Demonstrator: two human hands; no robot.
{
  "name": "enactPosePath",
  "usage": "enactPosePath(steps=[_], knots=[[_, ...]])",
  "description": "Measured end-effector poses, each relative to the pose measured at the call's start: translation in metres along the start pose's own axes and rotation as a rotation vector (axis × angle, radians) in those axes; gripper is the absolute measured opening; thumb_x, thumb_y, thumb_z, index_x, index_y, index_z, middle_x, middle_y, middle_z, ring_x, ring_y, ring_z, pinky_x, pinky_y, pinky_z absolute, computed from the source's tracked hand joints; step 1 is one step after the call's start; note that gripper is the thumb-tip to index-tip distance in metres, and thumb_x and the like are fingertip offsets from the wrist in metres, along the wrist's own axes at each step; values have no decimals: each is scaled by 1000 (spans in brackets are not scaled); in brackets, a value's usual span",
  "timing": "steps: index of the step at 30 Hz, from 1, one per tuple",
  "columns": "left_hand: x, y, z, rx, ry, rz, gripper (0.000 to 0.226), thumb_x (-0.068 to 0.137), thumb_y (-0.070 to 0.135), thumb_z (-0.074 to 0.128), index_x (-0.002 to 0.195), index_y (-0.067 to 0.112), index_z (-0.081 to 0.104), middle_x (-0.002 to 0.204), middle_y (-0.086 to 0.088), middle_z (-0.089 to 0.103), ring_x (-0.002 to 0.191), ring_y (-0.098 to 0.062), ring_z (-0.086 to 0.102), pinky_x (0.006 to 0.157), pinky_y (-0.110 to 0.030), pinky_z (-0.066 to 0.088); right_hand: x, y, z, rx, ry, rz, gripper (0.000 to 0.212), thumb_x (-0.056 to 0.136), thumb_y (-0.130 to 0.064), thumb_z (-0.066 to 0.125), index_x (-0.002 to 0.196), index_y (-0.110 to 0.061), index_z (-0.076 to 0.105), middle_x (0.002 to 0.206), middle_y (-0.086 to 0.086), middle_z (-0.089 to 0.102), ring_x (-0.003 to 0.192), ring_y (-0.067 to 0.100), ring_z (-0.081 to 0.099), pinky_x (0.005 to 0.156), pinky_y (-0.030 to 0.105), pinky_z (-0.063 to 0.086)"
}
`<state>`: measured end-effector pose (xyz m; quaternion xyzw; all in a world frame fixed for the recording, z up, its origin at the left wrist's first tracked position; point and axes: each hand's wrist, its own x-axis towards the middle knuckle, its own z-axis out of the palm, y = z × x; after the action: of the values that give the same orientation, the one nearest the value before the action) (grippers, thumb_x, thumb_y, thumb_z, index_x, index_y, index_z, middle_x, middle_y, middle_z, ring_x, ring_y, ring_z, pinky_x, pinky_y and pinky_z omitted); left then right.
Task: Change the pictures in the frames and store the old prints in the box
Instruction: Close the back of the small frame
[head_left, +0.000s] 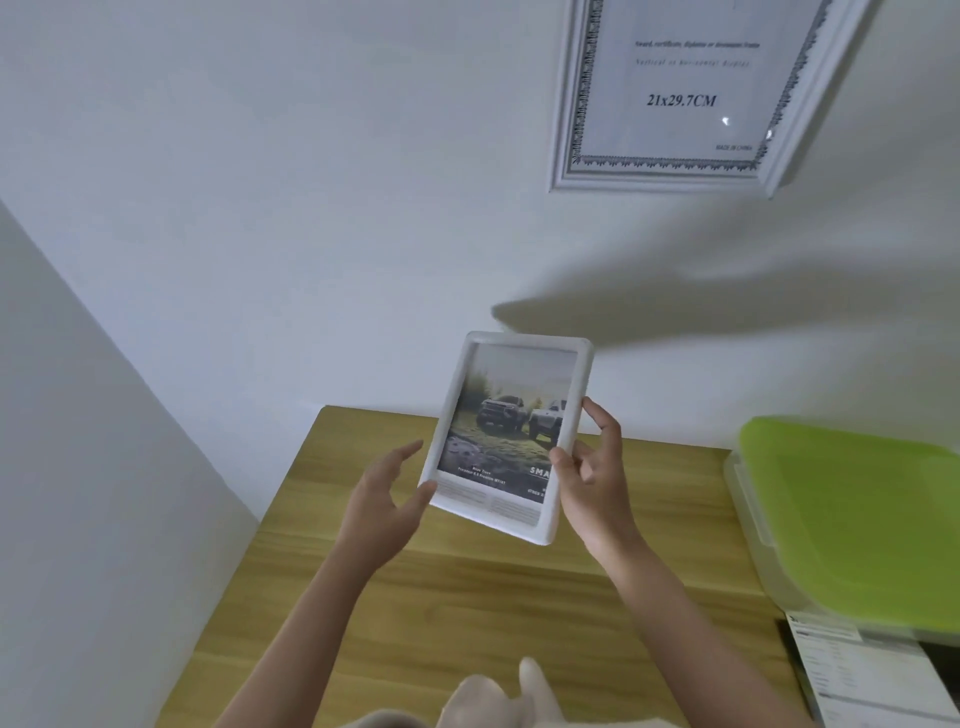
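Observation:
A small white picture frame (511, 374) holding a print of two off-road cars is held up in the air above the wooden table (467, 597). My right hand (592, 478) grips the frame's right edge, thumb on the front. My left hand (387, 493) is at the frame's lower left corner, thumb touching it and fingers spread apart. A larger white ornate frame (670, 93) hangs on the wall at the upper right, showing its factory insert sheet marked 21x29.7CM. A clear plastic box with a green lid (852, 514) stands on the table's right side.
The table stands in a corner, with white walls behind it and on the left. Printed sheets (857, 670) lie at the lower right next to the box. A pale cloth-like thing (498, 701) shows at the bottom edge.

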<state>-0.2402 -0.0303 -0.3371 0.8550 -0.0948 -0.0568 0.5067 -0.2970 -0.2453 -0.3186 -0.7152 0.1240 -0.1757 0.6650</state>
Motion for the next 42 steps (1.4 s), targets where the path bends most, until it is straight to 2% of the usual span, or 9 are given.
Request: enactPosePath(steps=[6, 10, 16, 20, 23, 27, 30, 34, 42], knots=[[11, 41, 16, -211, -110, 103, 59, 85, 3, 62, 112, 54, 51, 112, 10, 62, 92, -16, 63, 71, -21, 51, 5, -19, -47, 62, 140, -95, 42, 94, 2, 48, 118, -32, 49, 93, -10, 68, 78, 4, 60, 64, 16, 49], [13, 86, 32, -316, -196, 232, 53, 77, 16, 70, 114, 52, 57, 108, 2, 66, 86, -17, 64, 74, -25, 55, 14, -38, -91, 71, 284, -165, 41, 96, -3, 46, 112, -40, 56, 91, 20, 64, 75, 24, 53, 61, 27, 44], [24, 189, 72, -481, -250, 460, 45, 70, 15, 73, 111, 31, 66, 103, -10, 62, 84, -16, 61, 74, -19, 52, 29, -101, -171, 5, 430, -384, 36, 94, -11, 46, 113, -40, 56, 75, 27, 55, 59, 25, 36, 49, 25, 33], [44, 269, 103, -486, -274, 629, 46, 69, 11, 70, 108, 35, 67, 96, -10, 62, 84, -17, 61, 72, -22, 54, 49, -150, -235, -59, 543, -538, 37, 96, -8, 47, 115, -38, 57, 61, 19, 40, 52, 18, 31, 47, 23, 34], [62, 328, 124, -460, -259, 747, 48, 71, 12, 69, 109, 41, 64, 93, 0, 64, 88, -15, 62, 72, -31, 57, 70, -192, -278, -57, 563, -597, 34, 92, -20, 50, 116, -43, 58, 79, 37, 51, 65, 26, 45, 64, 46, 51], [88, 402, 145, -405, -173, 883, 56, 78, 3, 71, 111, 47, 60, 93, 14, 62, 88, -10, 61, 70, -25, 56, 106, -249, -325, -63, 594, -690, 43, 97, -10, 47, 112, -48, 59, 90, 41, 54, 70, 30, 49, 69, 62, 50], [105, 449, 154, -389, -108, 965, 56, 79, 2, 69, 116, 42, 57, 95, 7, 62, 86, -8, 61, 69, -24, 57, 136, -288, -351, -75, 635, -788, 40, 96, -8, 48, 118, -41, 59, 81, 31, 61, 67, 24, 50, 68, 49, 53], [128, 515, 160, -384, -59, 1067, 55, 81, 1, 66, 119, 39, 54, 93, 5, 59, 84, -5, 59, 62, -19, 55, 175, -343, -382, -102, 673, -893, 36, 96, -4, 45, 128, -18, 54, 41, -19, 47, 39, 2, 38, 45, 10, 36], [164, 569, 170, -300, 81, 1135, 53, 80, 7, 68, 123, 35, 54, 88, 7, 55, 80, -2, 60, 68, -21, 54, 228, -381, -407, -74, 659, -900, 37, 97, -5, 44, 131, -19, 52, 40, -21, 46, 34, 3, 35, 40, 9, 32]])
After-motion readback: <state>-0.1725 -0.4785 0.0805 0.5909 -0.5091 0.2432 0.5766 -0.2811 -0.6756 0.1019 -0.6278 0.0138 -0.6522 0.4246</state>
